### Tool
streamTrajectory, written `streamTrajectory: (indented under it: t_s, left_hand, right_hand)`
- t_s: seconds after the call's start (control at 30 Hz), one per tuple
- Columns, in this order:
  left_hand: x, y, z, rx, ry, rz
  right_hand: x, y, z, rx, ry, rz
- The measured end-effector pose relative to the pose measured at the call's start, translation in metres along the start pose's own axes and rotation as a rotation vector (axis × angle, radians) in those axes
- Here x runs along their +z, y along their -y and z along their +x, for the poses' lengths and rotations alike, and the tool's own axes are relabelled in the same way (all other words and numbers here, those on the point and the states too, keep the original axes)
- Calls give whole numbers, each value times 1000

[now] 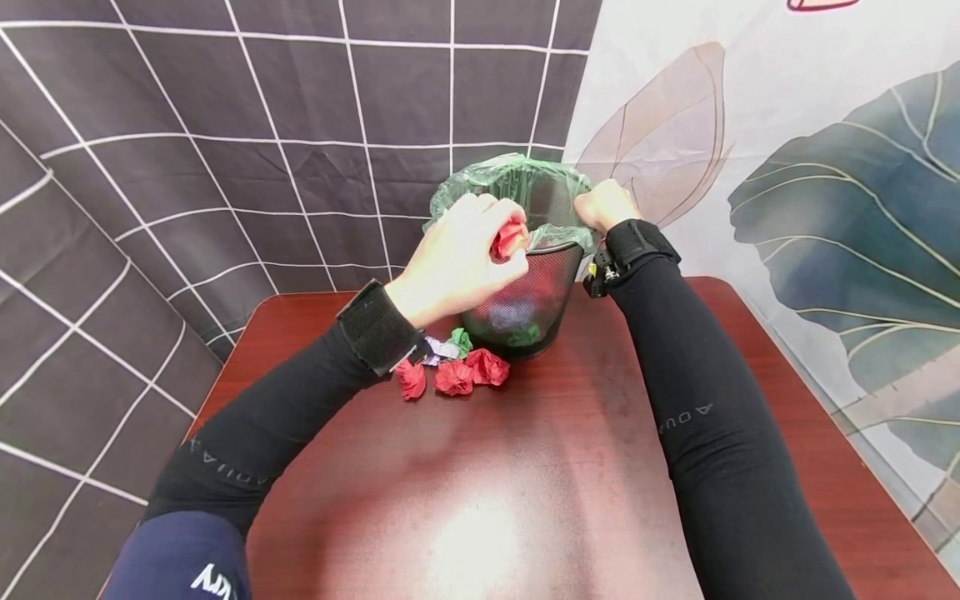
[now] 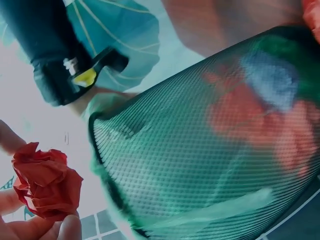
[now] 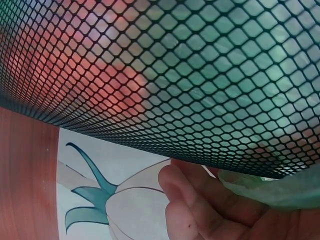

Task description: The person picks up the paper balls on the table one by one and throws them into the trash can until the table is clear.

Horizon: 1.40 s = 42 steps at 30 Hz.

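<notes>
My left hand [image 1: 467,257] pinches a crumpled red paper ball [image 1: 510,237] at the near left rim of a black mesh wastebasket [image 1: 551,279]. In the left wrist view the red paper ball [image 2: 47,182] sits between thumb and fingers, apart from the mesh. A green plastic bag [image 1: 487,177] lines the basket and folds over its rim. My right hand [image 1: 606,206] grips the rim and bag on the right side; in the right wrist view its curled fingers [image 3: 200,200] show below the mesh. Red, bluish and green crumpled paper shows through the basket wall.
Several crumpled paper balls lie on the reddish wooden table [image 1: 420,483] left of the basket: red ones [image 1: 453,377], a green one [image 1: 461,339] and a whitish one [image 1: 441,350]. A dark grid-patterned cloth [image 1: 300,100] and a leaf-print cloth [image 1: 787,208] stand behind.
</notes>
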State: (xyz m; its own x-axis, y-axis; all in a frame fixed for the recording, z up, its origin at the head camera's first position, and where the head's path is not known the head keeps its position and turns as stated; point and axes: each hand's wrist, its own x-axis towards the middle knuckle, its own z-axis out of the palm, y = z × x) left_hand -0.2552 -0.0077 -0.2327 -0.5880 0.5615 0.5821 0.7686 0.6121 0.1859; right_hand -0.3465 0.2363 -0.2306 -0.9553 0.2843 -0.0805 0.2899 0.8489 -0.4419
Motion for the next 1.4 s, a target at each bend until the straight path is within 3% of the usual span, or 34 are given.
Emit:
streamTrajectory:
  t_s: [0.27,0.7,0.83,1.1,1.4]
  left_hand:
    - [-13,4,33,-78,24,60]
    - [-5,18,69,-199,147,133]
    - [-5,25,76,-200,164,128]
    - [4,36,85,-208,230,84]
    - [14,41,74,-232,233,94]
  right_hand:
    - [0,-3,1,-12,25,20]
    - [0,-11,4,-20,5,23]
    - [0,-8,4,-20,14,22]
    - [-1,-4,1,-9,25,17]
    - [-1,-5,0,16,49,-18]
